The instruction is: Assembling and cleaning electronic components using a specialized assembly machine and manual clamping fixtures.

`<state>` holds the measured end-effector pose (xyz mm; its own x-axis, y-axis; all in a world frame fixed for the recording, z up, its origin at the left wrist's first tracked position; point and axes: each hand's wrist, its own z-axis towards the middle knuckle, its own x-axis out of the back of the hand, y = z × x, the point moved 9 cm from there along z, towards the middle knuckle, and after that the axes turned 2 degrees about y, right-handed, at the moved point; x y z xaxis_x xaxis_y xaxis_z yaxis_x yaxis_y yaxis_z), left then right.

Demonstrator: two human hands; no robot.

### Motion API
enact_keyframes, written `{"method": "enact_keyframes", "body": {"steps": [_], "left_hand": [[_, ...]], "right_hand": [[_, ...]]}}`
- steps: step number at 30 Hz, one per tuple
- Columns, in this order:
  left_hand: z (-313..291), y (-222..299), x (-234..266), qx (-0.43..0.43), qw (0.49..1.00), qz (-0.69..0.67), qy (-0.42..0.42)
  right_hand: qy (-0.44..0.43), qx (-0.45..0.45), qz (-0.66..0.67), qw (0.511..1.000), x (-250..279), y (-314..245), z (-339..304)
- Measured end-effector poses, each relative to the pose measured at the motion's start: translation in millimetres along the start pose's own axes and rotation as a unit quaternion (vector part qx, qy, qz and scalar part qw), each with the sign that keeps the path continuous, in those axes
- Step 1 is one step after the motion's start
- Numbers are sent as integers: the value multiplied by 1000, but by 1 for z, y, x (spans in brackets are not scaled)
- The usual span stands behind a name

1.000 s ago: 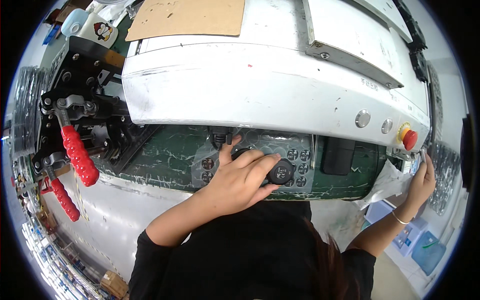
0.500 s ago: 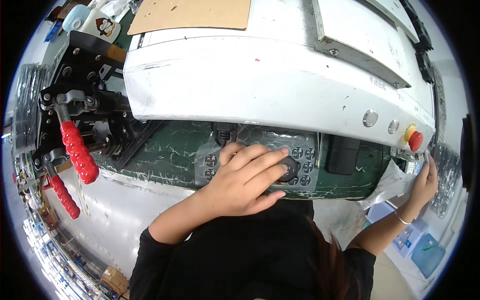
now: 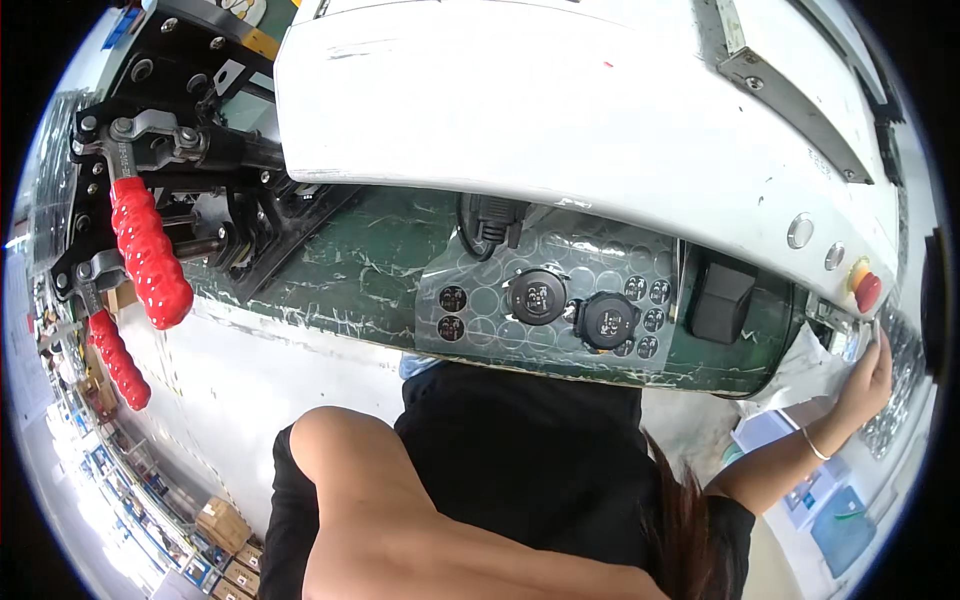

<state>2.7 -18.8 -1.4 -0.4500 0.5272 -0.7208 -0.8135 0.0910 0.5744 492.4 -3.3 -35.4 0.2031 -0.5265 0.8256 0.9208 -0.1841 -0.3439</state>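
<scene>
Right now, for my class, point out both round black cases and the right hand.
Left black case (image 3: 537, 297): head view, centre of upward face.
Right black case (image 3: 607, 322): head view, centre of upward face.
Right hand (image 3: 866, 384): head view, middle of the hand.

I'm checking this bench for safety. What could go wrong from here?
The right hand is close below the red button and might bump it. The left black device sits close beside the right black device, so they might scuff. The clear sheet under them lies near the front edge of the green worktop, so a snag might shift them.
</scene>
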Motion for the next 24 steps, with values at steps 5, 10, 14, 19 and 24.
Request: {"method": "enact_keyframes", "body": {"steps": [5,10,14,19,24], "left_hand": [[-1,-1,-17,34,992,-45,-110],[-8,-65,43,80,758,645,-53],[-21,-102,73,127,671,729,-43],[-25,-106,77,101,655,748,-46],[-27,-105,74,104,634,765,-44]], "right_hand": [[31,5,16,999,12,-24,-15],[-256,249,170,918,-64,-220,-114],[-320,314,230,863,-114,-275,-150],[-331,388,199,837,-125,-284,-162],[-349,386,225,824,-121,-273,-165]]}}
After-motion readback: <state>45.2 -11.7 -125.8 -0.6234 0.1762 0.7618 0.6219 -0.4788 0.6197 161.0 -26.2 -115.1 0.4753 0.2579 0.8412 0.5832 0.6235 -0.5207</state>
